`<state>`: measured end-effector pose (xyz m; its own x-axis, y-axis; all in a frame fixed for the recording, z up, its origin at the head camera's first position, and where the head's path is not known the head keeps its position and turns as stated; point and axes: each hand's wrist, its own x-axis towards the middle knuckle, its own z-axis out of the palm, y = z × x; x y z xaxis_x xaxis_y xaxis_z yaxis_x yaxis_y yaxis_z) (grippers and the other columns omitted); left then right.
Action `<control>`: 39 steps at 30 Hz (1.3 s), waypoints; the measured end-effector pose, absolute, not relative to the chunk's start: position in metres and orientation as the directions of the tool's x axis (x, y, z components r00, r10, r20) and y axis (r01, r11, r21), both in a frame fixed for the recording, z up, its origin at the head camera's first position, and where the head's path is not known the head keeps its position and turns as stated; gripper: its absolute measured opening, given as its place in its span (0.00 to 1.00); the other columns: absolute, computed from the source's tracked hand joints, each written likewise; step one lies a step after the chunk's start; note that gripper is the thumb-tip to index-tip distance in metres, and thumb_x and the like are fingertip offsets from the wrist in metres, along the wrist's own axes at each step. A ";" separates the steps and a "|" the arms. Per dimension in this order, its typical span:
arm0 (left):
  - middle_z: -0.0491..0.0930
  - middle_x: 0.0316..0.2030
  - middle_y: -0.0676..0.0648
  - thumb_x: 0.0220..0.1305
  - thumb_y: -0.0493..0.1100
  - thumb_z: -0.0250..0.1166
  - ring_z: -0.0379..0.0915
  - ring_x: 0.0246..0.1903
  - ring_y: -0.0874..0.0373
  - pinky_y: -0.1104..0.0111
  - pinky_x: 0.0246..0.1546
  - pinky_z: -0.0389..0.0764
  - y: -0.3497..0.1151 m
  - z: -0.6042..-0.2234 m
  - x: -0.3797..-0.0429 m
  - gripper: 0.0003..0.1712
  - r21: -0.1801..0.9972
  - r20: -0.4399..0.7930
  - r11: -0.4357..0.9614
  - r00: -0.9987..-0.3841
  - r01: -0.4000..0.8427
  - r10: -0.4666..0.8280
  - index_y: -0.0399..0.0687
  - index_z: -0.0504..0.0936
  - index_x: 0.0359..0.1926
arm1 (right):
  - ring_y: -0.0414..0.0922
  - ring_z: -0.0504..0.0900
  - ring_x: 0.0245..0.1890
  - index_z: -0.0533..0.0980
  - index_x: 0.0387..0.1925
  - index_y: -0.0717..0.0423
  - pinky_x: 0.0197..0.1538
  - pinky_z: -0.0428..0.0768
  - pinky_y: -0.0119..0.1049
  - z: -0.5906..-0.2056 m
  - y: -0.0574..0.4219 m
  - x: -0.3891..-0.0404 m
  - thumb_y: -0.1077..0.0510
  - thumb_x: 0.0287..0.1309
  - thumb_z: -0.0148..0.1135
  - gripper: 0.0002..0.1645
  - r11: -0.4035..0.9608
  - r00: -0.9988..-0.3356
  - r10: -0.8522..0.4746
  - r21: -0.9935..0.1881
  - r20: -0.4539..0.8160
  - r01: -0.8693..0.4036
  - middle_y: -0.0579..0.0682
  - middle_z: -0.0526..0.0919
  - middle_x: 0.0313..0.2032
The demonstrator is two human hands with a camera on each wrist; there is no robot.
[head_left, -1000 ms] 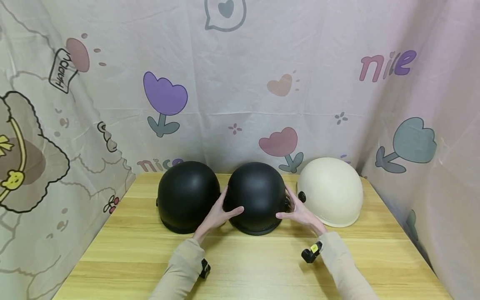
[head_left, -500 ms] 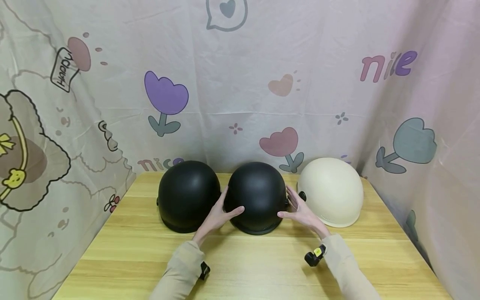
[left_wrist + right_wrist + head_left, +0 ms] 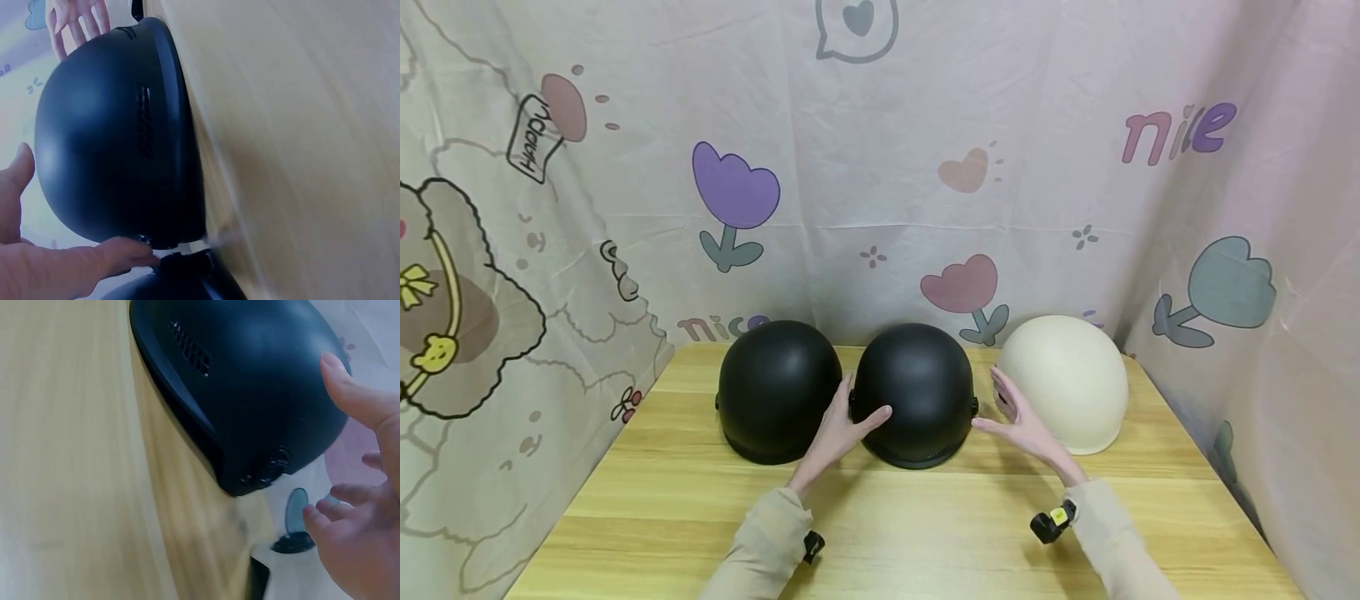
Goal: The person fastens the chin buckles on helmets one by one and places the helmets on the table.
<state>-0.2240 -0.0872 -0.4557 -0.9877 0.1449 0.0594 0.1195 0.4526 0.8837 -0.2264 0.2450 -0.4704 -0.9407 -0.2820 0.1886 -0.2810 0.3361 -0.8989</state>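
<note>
Mid blk helmet (image 3: pixel 914 383) was seated on table (image 3: pixel 917 533) btwn 2nd blk helmet (image 3: pixel 777 387) & wht helmet (image 3: pixel 1071 379); L grip (image 3: pixel 838 427), R grip (image 3: pixel 1022 427) were spread, nothing clamped. Wht helmet could've been bumped if R grip was swung wide.

Curtained booth (image 3: pixel 1315 400), flower-print cloth (image 3: pixel 865 150), wooden table (image 3: pixel 910 533)

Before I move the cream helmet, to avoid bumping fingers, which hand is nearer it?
Right. The right hand is beside the cream helmet; the left hand is farther, at the gap between the middle black helmet and left black helmet.
</note>
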 end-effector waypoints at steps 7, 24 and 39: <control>0.48 0.80 0.40 0.60 0.60 0.72 0.49 0.78 0.39 0.39 0.74 0.56 -0.074 -0.444 -0.214 0.58 0.888 0.157 0.423 -0.983 0.181 0.091 0.49 0.48 0.80 | 0.66 0.50 0.78 0.50 0.78 0.62 0.77 0.56 0.40 -0.457 0.265 -0.218 0.61 0.60 0.71 0.54 0.440 -0.942 -0.200 -0.834 0.270 -0.332 0.67 0.51 0.78; 0.53 0.79 0.43 0.63 0.55 0.71 0.52 0.78 0.44 0.40 0.74 0.59 -0.015 -0.431 -0.205 0.51 0.862 0.384 0.306 -0.915 0.403 0.123 0.47 0.56 0.78 | 0.23 0.69 0.65 0.70 0.66 0.66 0.64 0.60 0.09 -0.436 0.312 -0.213 0.72 0.49 0.74 0.41 0.555 -0.819 -0.031 -0.672 0.572 -0.490 0.69 0.74 0.64; 0.63 0.75 0.45 0.69 0.52 0.66 0.60 0.75 0.50 0.52 0.73 0.66 0.044 -0.439 -0.206 0.41 0.855 0.452 0.183 -0.870 0.485 0.195 0.47 0.60 0.76 | 0.71 0.53 0.75 0.68 0.68 0.66 0.75 0.50 0.67 -0.429 0.344 -0.220 0.61 0.61 0.69 0.36 0.626 -0.887 0.075 -0.714 0.455 -0.314 0.71 0.65 0.70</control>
